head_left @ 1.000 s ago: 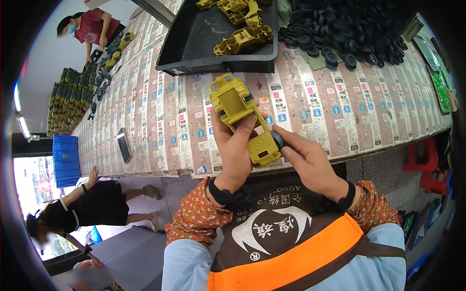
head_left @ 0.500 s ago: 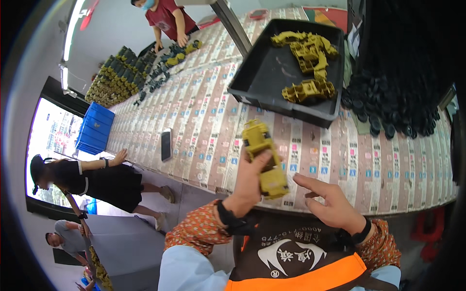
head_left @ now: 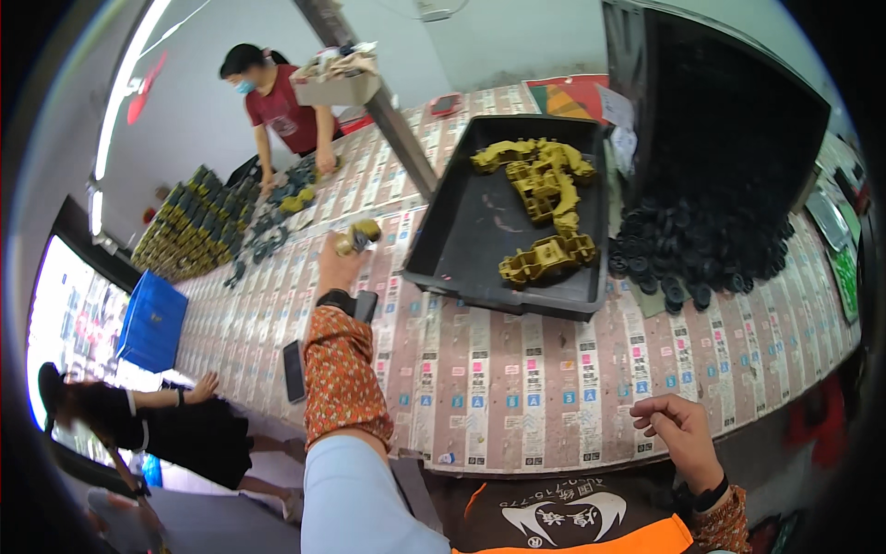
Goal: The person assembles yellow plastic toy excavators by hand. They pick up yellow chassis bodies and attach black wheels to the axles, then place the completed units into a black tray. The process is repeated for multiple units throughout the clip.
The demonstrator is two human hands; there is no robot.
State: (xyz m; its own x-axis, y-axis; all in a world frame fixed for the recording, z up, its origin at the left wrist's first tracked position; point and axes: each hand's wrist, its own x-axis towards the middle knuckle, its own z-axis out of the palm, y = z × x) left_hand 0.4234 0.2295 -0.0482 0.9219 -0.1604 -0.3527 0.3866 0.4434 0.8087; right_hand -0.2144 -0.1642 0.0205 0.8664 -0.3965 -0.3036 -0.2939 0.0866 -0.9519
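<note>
My left hand (head_left: 339, 266) reaches far out over the table, closed around an olive-yellow moulded plastic part (head_left: 366, 228). Fingers and distance hide much of this part. My right hand (head_left: 678, 427) hovers by the near table edge, its fingers loosely bent and apart, with nothing in them. Several similar yellow moulded parts (head_left: 549, 261) lie in a black plastic tray (head_left: 452, 249) in front of me. Close to my left forearm, a dark phone (head_left: 293, 371) lies on the table.
Small black wheel-like pieces (head_left: 701, 254) are heaped right of the tray, before a big black bin (head_left: 729, 111). A metal post (head_left: 397, 138) rises behind the tray. Stacked yellow-and-dark parts (head_left: 189, 231), a blue crate (head_left: 152, 323) and a co-worker in red (head_left: 286, 115) are at left.
My left hand has carried the yellow part forward and left, away from my body. My right hand has moved slightly right and lower. The view has shifted, showing more of the far side.
</note>
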